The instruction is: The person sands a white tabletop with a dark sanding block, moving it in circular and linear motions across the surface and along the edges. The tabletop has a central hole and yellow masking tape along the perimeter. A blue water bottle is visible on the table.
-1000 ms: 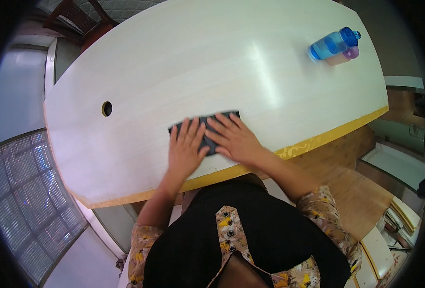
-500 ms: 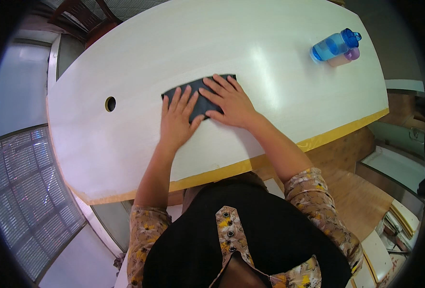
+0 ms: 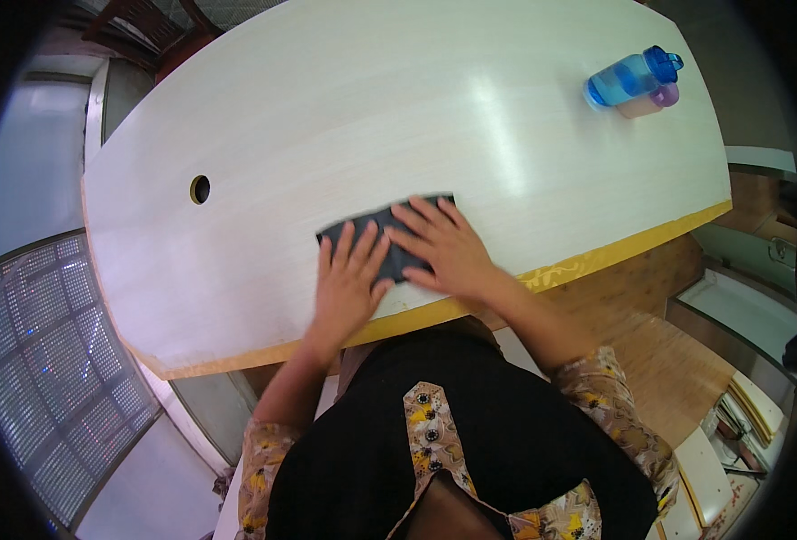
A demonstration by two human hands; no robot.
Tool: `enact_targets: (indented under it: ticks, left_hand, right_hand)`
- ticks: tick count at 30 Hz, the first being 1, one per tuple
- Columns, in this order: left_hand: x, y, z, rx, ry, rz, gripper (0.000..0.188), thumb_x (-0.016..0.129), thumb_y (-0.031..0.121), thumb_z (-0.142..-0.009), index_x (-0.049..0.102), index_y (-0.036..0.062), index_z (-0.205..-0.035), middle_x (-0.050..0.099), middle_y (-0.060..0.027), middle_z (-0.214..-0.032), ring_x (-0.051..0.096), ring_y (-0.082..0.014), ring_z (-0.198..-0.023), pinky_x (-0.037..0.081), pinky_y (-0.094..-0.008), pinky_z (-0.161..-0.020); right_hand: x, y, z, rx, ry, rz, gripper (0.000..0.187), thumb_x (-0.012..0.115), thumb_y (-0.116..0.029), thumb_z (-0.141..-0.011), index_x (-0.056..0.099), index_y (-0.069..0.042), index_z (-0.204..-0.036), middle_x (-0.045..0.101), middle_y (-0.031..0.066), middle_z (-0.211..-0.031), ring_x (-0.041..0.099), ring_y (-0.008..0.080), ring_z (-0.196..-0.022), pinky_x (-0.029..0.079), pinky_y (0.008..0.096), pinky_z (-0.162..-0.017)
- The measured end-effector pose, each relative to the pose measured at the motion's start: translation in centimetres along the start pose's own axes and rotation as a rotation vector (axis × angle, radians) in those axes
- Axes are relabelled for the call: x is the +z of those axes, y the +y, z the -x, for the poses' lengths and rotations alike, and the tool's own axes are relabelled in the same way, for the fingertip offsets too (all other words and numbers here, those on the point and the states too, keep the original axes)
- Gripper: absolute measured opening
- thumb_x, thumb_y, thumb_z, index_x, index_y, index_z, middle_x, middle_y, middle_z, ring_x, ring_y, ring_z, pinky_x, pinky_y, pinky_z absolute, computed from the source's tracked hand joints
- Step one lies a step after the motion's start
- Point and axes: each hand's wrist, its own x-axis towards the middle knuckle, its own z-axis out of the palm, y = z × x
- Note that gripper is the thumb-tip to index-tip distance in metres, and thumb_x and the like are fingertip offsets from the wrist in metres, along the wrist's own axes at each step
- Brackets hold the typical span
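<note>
A dark grey folded cloth or flat sheet (image 3: 396,258) lies on the white table (image 3: 326,117) near its front edge; its exact kind I cannot tell. My left hand (image 3: 350,279) rests palm down on its left part, fingers spread and pointing away from me. On the right part, my right hand (image 3: 443,247) is pressed flat, fingers also apart. Both hands are slightly blurred. Between them a strip of the dark piece shows, and its far edge and two far corners stick out beyond my fingertips.
A blue bottle (image 3: 630,79) stands at the table's far right, with a pink bottle with a purple cap (image 3: 650,101) beside it. A round hole (image 3: 200,190) pierces the tabletop on the left. Yellow edging (image 3: 596,256) runs along the front. A wooden chair (image 3: 160,36) stands behind.
Both hands have slid toward me and slightly right, and the dark piece has come with them, closer to the table's front edge. The bottles stay in place.
</note>
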Motion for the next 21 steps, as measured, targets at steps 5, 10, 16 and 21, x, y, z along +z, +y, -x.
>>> enact_targets:
  ticks: [5, 10, 16, 21]
  left_hand:
    - [-1.0, -4.4, -9.4, 0.027, 0.195, -0.098, 0.073, 0.071, 0.037, -0.095, 0.044, 0.0203, -0.161, 0.036, -0.0069, -0.17, 0.026, -0.0352, -0.159, 0.017, -0.0588, -0.127]
    - [-1.2, -4.6, -10.2, 0.04, 0.203, -0.101, 0.069, 0.069, 0.04, -0.097, 0.047, 0.0223, -0.16, 0.037, -0.0058, -0.17, 0.027, -0.0339, -0.158, 0.019, -0.0579, -0.127]
    - [0.4, -0.2, -3.3, 0.072, 0.071, -0.066, 0.069, 0.071, 0.036, -0.095, 0.049, 0.0187, -0.158, 0.038, -0.0073, -0.168, 0.028, -0.035, -0.157, 0.02, -0.0594, -0.126]
    - [1.7, 3.2, 3.1, 0.089, -0.093, 0.01, 0.074, 0.07, 0.036, -0.094, 0.045, 0.0146, -0.16, 0.033, -0.01, -0.171, 0.02, -0.0361, -0.161, 0.012, -0.0609, -0.127]
  right_hand:
    - [-0.8, 6.0, -7.5, 0.017, 0.128, 0.106, 0.065, 0.072, -0.047, -0.092, 0.058, -0.022, -0.151, 0.042, 0.0039, -0.166, 0.03, 0.027, -0.157, 0.021, 0.0492, -0.129]
    - [-0.9, 6.3, -7.5, 0.053, 0.121, 0.099, 0.063, 0.071, -0.047, -0.093, 0.059, -0.022, -0.15, 0.042, 0.0031, -0.167, 0.029, 0.026, -0.158, 0.021, 0.0483, -0.13]
    - [-0.2, 1.6, -0.1, 0.068, 0.079, 0.005, 0.068, 0.075, -0.04, -0.088, 0.058, -0.016, -0.149, 0.043, 0.0085, -0.166, 0.031, 0.0306, -0.157, 0.024, 0.0527, -0.127]
    - [0.2, -2.6, 5.9, 0.12, -0.062, -0.047, 0.068, 0.074, -0.039, -0.089, 0.057, -0.016, -0.15, 0.042, 0.0056, -0.166, 0.031, 0.0279, -0.157, 0.024, 0.051, -0.127]
